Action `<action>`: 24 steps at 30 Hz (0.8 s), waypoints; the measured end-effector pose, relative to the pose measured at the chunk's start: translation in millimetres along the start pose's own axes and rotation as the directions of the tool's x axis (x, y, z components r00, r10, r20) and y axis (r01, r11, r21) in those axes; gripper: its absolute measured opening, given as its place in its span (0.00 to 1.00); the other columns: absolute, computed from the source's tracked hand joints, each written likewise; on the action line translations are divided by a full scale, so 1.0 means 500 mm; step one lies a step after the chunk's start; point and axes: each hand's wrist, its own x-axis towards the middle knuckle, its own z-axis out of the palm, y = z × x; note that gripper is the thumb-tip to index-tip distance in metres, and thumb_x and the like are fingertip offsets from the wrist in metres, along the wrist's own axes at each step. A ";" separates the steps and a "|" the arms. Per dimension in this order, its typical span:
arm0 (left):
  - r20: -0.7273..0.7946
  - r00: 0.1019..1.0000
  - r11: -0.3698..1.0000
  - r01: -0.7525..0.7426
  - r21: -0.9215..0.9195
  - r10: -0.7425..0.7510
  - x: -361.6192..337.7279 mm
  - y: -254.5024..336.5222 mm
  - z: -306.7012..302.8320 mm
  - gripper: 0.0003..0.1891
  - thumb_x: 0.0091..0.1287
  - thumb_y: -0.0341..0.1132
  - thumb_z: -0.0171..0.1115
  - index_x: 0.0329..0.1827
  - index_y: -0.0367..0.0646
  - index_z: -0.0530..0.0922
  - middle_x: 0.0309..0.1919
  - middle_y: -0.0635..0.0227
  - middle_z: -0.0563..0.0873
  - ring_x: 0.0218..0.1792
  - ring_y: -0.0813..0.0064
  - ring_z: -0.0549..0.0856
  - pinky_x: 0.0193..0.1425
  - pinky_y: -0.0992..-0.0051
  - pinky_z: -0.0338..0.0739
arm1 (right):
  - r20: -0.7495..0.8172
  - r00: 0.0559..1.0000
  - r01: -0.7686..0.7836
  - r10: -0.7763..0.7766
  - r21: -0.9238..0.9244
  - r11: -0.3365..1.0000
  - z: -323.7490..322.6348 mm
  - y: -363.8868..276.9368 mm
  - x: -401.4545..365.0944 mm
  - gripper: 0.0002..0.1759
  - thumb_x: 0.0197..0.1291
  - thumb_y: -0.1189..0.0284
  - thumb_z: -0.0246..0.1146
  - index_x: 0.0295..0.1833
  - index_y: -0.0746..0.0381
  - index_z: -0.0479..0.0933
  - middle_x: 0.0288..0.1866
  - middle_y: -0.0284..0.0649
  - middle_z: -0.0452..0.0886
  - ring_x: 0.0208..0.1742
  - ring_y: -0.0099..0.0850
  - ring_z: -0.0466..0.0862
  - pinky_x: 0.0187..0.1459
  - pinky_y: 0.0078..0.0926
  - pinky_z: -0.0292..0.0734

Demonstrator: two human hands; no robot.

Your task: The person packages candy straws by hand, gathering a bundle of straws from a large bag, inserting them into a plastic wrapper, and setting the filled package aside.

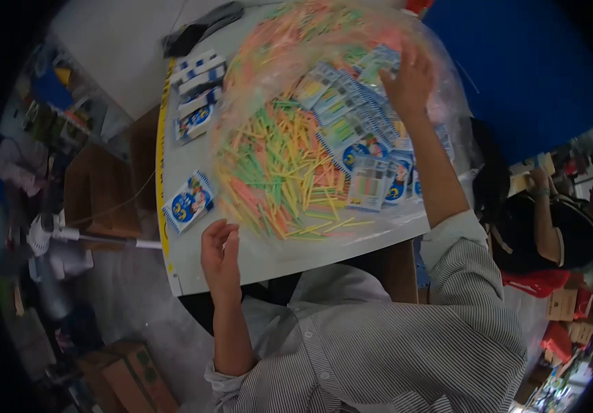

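Right hand [410, 81]: fingers spread apart, over printed packets [343, 124]; loose coloured sticks [279, 162] below-left of it. Left hand [221, 260]: fingers slightly apart, 1 blue-and-white packet [188, 202] just beyond.

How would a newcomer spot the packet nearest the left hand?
On the white table, find the yellow strip along its left edge. Just beyond the left hand, beside that strip, lies a blue-and-white packet. It lies alone, unlike the group farther up the edge and the packets heaped among colored sticks.
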 end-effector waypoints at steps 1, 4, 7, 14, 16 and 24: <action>0.039 0.999 0.999 -0.023 0.038 0.021 0.003 -0.002 -0.003 0.13 0.61 0.29 0.51 0.48 0.37 0.67 0.39 0.66 0.77 0.42 0.79 0.75 0.47 0.81 0.67 | 0.016 1.000 0.006 -0.007 0.047 0.999 -0.022 -0.043 -0.002 0.22 0.42 0.70 0.64 0.45 0.60 0.68 0.39 0.49 0.75 0.46 0.50 0.69 0.43 0.42 0.68; 0.165 0.986 1.000 0.018 0.008 -0.019 0.007 -0.022 0.009 0.12 0.62 0.29 0.50 0.47 0.36 0.68 0.35 0.66 0.78 0.37 0.81 0.76 0.42 0.83 0.69 | 0.182 0.935 0.174 -0.305 0.513 0.841 -0.089 -0.137 -0.055 0.15 0.49 0.70 0.61 0.45 0.59 0.72 0.35 0.43 0.77 0.41 0.40 0.74 0.42 0.32 0.69; 0.274 0.955 0.991 0.085 0.103 -0.111 0.021 -0.023 0.030 0.11 0.64 0.32 0.47 0.46 0.35 0.69 0.31 0.66 0.79 0.31 0.83 0.76 0.35 0.84 0.70 | 0.628 0.605 -0.261 -0.490 0.737 0.623 -0.116 -0.240 -0.133 0.09 0.52 0.71 0.58 0.38 0.63 0.74 0.30 0.42 0.79 0.32 0.37 0.78 0.34 0.29 0.73; 0.245 0.917 0.941 0.336 -0.045 -0.315 0.153 -0.006 0.041 0.13 0.66 0.37 0.43 0.37 0.35 0.71 0.27 0.64 0.80 0.23 0.82 0.77 0.26 0.83 0.72 | 0.815 0.518 -0.434 -0.258 0.510 0.743 -0.045 -0.282 -0.149 0.13 0.51 0.66 0.59 0.35 0.66 0.73 0.27 0.46 0.78 0.29 0.38 0.79 0.30 0.29 0.73; 0.293 0.890 0.932 0.361 0.013 -0.349 0.185 -0.010 0.050 0.14 0.65 0.39 0.44 0.32 0.35 0.71 0.25 0.63 0.80 0.21 0.79 0.78 0.23 0.82 0.72 | 0.820 0.534 -0.367 -0.207 0.445 0.817 -0.034 -0.295 -0.144 0.15 0.48 0.64 0.61 0.34 0.67 0.72 0.27 0.47 0.78 0.29 0.38 0.79 0.30 0.28 0.73; 0.138 0.934 0.916 0.280 0.289 -0.329 0.235 -0.008 0.098 0.17 0.62 0.39 0.49 0.21 0.33 0.73 0.14 0.64 0.77 0.11 0.76 0.76 0.15 0.79 0.69 | 0.825 0.486 -0.507 -0.287 0.534 0.677 -0.032 -0.345 -0.167 0.15 0.45 0.67 0.64 0.32 0.68 0.72 0.22 0.44 0.77 0.22 0.33 0.78 0.25 0.27 0.71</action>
